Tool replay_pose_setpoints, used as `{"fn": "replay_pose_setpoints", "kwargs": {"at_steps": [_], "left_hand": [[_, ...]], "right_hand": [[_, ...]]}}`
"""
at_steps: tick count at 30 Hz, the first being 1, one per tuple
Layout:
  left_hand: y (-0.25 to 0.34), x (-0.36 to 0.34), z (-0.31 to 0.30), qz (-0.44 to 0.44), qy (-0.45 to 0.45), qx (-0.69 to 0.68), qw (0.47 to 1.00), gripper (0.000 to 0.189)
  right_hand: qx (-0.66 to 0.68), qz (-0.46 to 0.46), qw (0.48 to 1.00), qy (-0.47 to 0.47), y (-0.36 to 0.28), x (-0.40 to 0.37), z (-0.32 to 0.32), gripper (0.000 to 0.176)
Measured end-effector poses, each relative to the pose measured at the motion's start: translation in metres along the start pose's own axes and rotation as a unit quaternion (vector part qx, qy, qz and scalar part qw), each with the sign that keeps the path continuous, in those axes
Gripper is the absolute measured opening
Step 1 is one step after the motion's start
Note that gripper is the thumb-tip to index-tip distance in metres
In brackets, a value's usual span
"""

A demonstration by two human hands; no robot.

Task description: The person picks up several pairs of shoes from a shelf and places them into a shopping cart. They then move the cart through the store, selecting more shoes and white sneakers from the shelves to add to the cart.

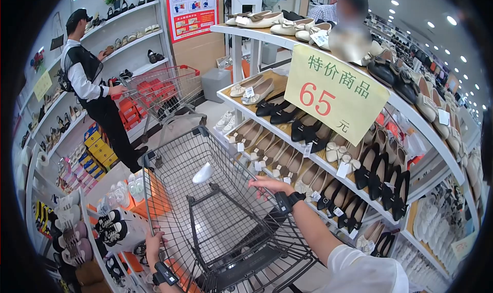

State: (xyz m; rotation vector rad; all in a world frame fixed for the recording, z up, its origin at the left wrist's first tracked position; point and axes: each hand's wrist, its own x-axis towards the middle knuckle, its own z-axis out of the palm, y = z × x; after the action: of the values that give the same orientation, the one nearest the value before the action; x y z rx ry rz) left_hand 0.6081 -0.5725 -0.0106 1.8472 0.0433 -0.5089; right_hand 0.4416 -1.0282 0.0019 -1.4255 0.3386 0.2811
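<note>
- A tiered white display stand (317,162) filled the right side of the frame, its shelves lined with flat shoes.
- The dark wire cart (199,131) stood at lower center, between both hands.
- At upper left, a person in a cap and black vest (90,77) stood by a red-trimmed cart (177,90).
- A yellow sign (336,95) reading 65 hung at upper right, in front of the shoes.
- Partly hidden behind the stand's top, at the upper right, was another person (323,12).
- The right hand (268,186), near center, was half closed, its fingers curled over the cart's right rim.
- The left hand (155,240), at lower left, was mostly closed around the cart's left rim.
- A small white oval item (203,173) appeared within the cart's outline; whether it lay inside could not be told.
</note>
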Motion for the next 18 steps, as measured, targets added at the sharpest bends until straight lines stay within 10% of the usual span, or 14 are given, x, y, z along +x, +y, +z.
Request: {"fn": "replay_pose_setpoints", "kwargs": {"at_steps": [18], "left_hand": [[0.027, 0.045, -0.007, -0.041, 0.012, -0.031, 0.999, 0.024]], "right_hand": [[-0.041, 0.012, 0.999, -0.009, -0.030, 0.077, -0.017, 0.042]]}}
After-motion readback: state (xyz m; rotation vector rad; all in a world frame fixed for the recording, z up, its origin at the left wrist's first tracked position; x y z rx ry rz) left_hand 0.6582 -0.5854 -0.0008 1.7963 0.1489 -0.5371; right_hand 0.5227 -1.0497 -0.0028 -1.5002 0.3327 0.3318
